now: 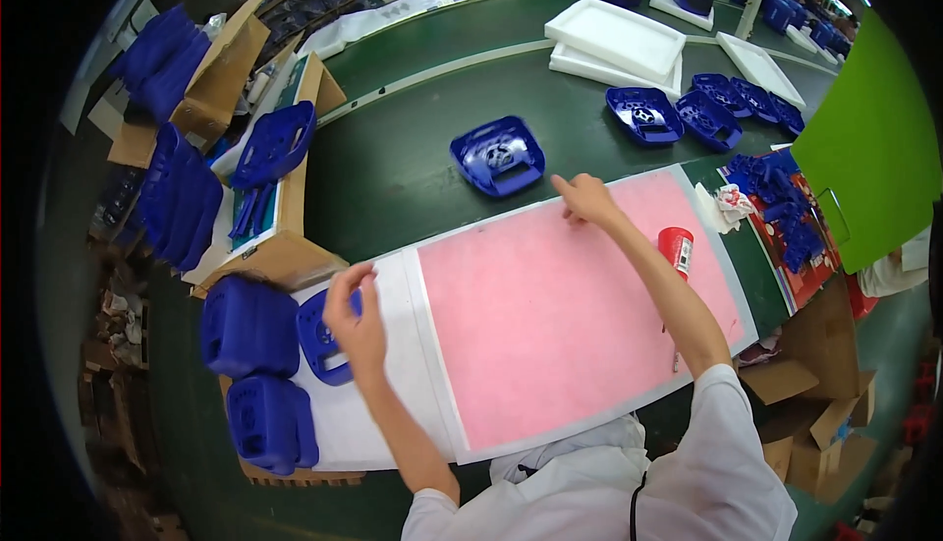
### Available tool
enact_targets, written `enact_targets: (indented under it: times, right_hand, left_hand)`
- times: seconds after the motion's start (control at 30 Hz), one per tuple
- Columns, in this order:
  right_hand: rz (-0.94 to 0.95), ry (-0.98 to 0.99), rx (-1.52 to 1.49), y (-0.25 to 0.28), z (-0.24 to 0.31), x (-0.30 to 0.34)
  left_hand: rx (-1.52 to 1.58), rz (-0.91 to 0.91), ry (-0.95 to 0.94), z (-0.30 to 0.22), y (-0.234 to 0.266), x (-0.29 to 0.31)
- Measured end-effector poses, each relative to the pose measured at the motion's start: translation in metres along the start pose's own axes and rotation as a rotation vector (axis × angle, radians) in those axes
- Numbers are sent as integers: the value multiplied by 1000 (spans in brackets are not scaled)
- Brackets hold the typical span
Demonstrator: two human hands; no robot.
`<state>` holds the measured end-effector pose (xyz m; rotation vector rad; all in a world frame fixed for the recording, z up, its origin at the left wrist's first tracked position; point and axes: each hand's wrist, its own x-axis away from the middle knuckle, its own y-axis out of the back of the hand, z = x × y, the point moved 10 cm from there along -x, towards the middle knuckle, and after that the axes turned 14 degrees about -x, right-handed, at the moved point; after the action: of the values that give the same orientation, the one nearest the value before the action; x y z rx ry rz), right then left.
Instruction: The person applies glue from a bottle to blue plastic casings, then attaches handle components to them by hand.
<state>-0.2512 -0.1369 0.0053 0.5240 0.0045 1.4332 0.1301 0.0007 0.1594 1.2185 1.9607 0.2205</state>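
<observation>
My left hand is raised at the left end of the mat, its fingers bent but apart, with nothing seen in it. Partly behind it, a blue plastic shell lies on the white sheet next to the stacked blue shells. My right hand hovers over the far edge of the pink mat. One finger stretches out to the left and the others curl loosely around no visible object. Just beyond, apart from that hand, a single blue shell rests on the green surface.
Cardboard boxes with blue parts crowd the left side. Several blue shells and white foam trays lie at the far right. A red container is on the mat; blue scraps are beside a green panel.
</observation>
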Motion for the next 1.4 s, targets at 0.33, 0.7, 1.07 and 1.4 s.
enact_targets:
  times: [0.33,0.7,1.07,1.4]
  right_hand:
    - [-580,203,724,199,-45,125]
    - [-934,171,472,350,-122,158]
    - [-1082,-293,616,453,-215,185]
    - [-1014,-102,623,455,-223,192]
  left_hand:
    - [-900,497,-51,84,94,89]
    - [-904,590,-277,162,74,98]
    - [-891,331,-333,12,113,94]
    - [-29,272,-31,-10,-12,53]
